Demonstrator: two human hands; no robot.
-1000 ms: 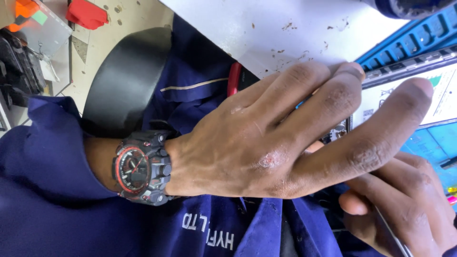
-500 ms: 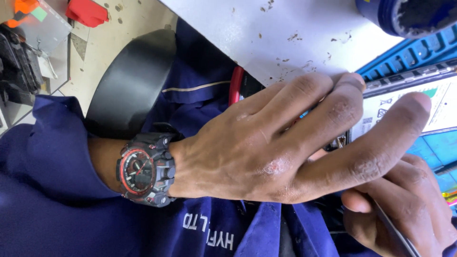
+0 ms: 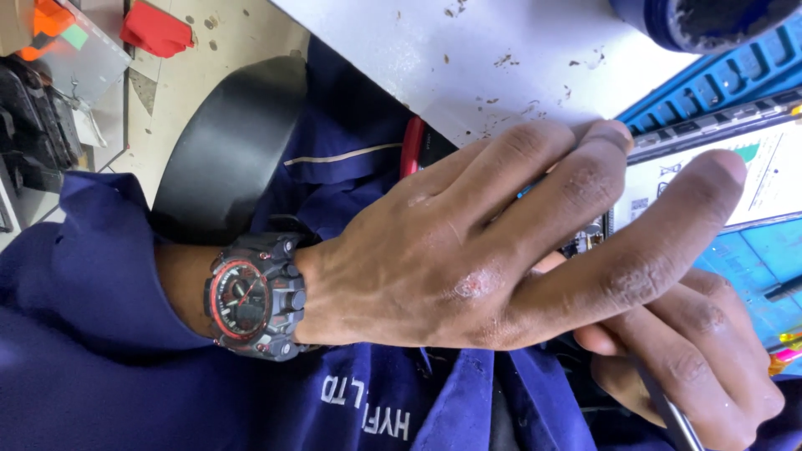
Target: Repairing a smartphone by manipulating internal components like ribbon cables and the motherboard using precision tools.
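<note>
Risks a slip: left hand [image 3: 451, 259] lies outstretched, fingers spread flat over the opened phone [image 3: 710, 179] on the blue mat [image 3: 752, 250] at the bench [image 3: 468, 50] edge, pinning rather than clasping. Hides most of the phone's inner parts, so could send the thin metal tool [image 3: 668, 418], pinched in the clenched right hand [image 3: 693, 351] just below, blindly into a component or cable. Could also crack the white panel through heavy finger pressure, or nudge the phone off the mat.

Compared with 1 second back: barely differs. Keeps both hands in the same poses; shows more of the blue tub [image 3: 693, 17] at the top.
</note>
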